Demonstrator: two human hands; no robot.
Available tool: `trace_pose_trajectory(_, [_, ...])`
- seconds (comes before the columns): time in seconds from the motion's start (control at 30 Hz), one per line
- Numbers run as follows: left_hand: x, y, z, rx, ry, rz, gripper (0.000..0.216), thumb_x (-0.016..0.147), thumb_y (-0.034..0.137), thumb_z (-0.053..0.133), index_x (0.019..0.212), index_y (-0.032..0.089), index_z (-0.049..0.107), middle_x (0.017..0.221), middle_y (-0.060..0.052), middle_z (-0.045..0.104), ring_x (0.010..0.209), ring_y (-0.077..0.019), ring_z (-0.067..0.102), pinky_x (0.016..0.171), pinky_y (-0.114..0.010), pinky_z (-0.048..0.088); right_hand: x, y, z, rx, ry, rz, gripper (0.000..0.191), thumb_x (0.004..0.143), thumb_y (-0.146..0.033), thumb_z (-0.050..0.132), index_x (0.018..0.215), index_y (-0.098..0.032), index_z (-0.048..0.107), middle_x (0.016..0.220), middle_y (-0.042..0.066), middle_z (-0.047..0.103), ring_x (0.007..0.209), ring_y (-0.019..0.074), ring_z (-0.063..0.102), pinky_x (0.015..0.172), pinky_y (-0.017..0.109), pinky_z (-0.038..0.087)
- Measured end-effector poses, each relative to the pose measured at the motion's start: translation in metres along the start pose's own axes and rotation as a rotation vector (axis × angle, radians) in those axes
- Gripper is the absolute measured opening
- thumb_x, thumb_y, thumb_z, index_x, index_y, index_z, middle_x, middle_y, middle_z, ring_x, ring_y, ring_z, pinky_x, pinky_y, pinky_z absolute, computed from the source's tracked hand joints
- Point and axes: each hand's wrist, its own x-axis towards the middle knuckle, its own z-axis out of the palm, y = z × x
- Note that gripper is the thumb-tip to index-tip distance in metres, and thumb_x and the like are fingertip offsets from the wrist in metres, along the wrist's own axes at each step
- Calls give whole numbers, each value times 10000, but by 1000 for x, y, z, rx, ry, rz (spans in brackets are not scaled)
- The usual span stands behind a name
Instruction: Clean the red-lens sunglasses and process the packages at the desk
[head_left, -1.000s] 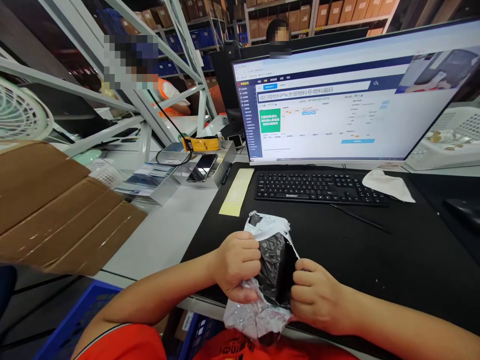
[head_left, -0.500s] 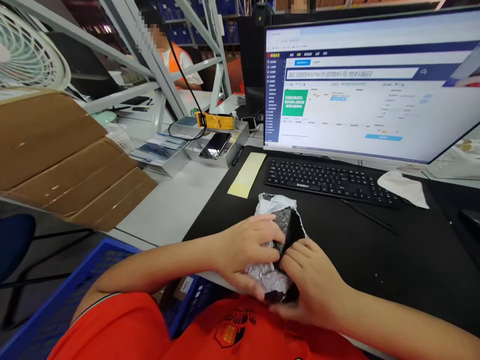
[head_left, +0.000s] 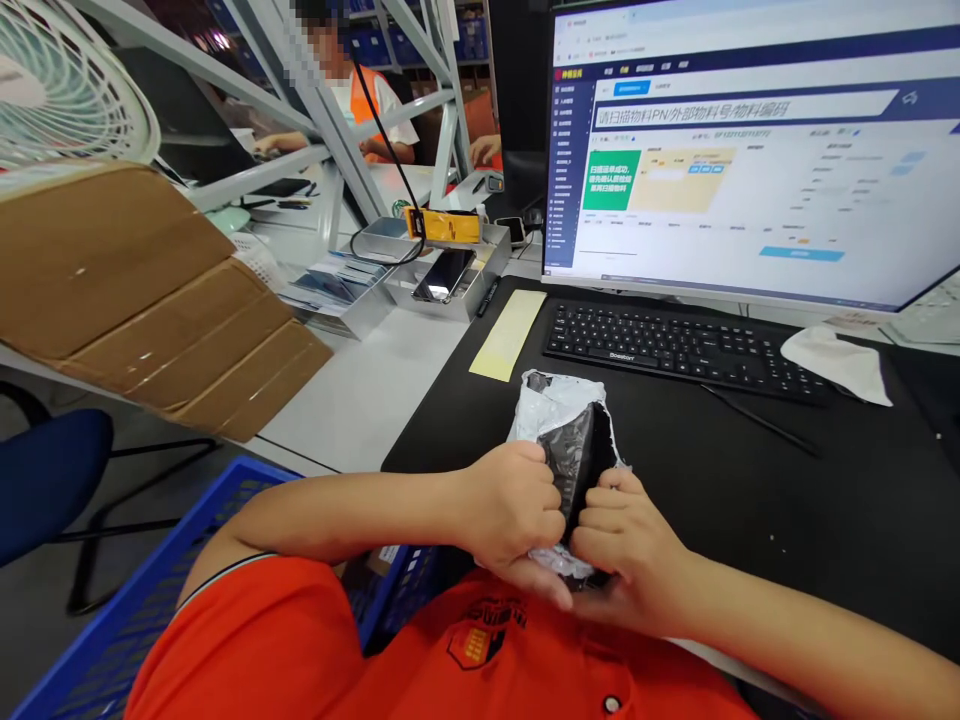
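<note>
Nearest: orange-red shirt (head_left: 480, 640) at desk edge, hands just beyond. L hand (head_left: 517, 505) fisted on L side of a torn white poly mailer (head_left: 559, 395); R hand (head_left: 630, 535) clamped on its R edge, black lining showing. Thumbs close tog. at the near end; fingertips curled, exact pinch hidden. Mailer sits between hands, over near edge of black desk mat (head_left: 750, 480), w/ a dark plastic-wrapped item (head_left: 568, 455) partly exposed inside; contents n/a.

Step in hand, prob.: pulling the tear open. Next move likely calls for firm grip both sides + spreading edges apart w/o snagging inner wrap. In the way: mailer film covers far end of item, hands cover near end.

Around: blue crate (head_left: 247, 478) low L; brown cardboard (head_left: 120, 270) on L, clear of hands. Past mailer: thin black stick-like thing (head_left: 761, 420), yellow paper strip (head_left: 508, 335), blk keyboard (head_left: 675, 345), crumpled white cloth or tissue (head_left: 836, 362) at its R end. Then phone (head_left: 445, 275) in tray, monitor (head_left: 750, 170); farthest, co-worker in orange vest (head_left: 366, 100) behind frame.
</note>
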Motion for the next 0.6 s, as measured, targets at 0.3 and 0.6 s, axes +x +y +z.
trace_pose_trajectory(0.3, [-14,24,-13,201,97,49,789,843,893,228,444,227,366,454,40,263,394,-125,239,447,-354,136,-16,-7,-5,-121,-22,-224,374,986,-322,567,640,-213,472,530,-61,433,572,124,324,691,321,324])
trace_pose_trajectory(0.6, [18,-1,-19,116,3,304,674,912,698,441,439,218,459,446,16,349,377,-135,348,421,-341,225,11,-4,-57,-173,31,-142,136,963,-262,585,1052,-190,659,774,4,703,707,134,595,814,335,474])
